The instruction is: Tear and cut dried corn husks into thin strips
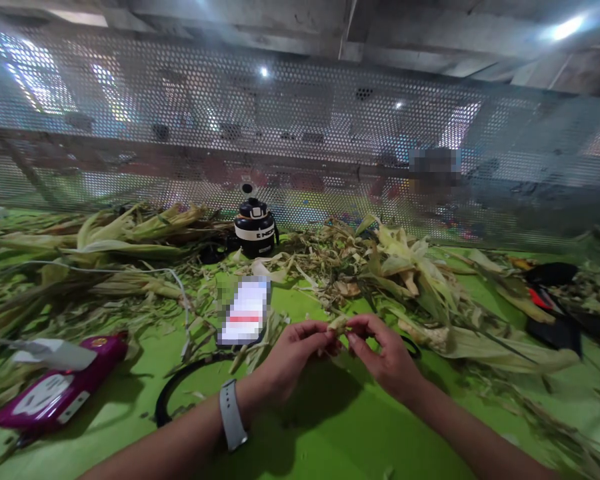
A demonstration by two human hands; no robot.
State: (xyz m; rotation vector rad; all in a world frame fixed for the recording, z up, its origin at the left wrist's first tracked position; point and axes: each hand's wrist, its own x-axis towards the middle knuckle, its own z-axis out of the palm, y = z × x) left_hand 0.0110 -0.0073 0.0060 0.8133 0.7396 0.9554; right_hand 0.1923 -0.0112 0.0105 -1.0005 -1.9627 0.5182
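Both hands meet above the green tabletop, pinching a small pale bundle of what looks like corn husk. My left hand, with a light watch strap at the wrist, grips the bundle's left side between thumb and fingers. On the other side, my right hand pinches its right end. The fingers partly cover the piece, so its full shape is hidden. Just right of my right hand lies a corn cob with pale kernels, partly wrapped in husk.
A phone with a blurred screen lies left of the hands, near a black cable. A purple power strip holds a white plug. Behind stand a black bottle, husk piles and a perforated metal screen.
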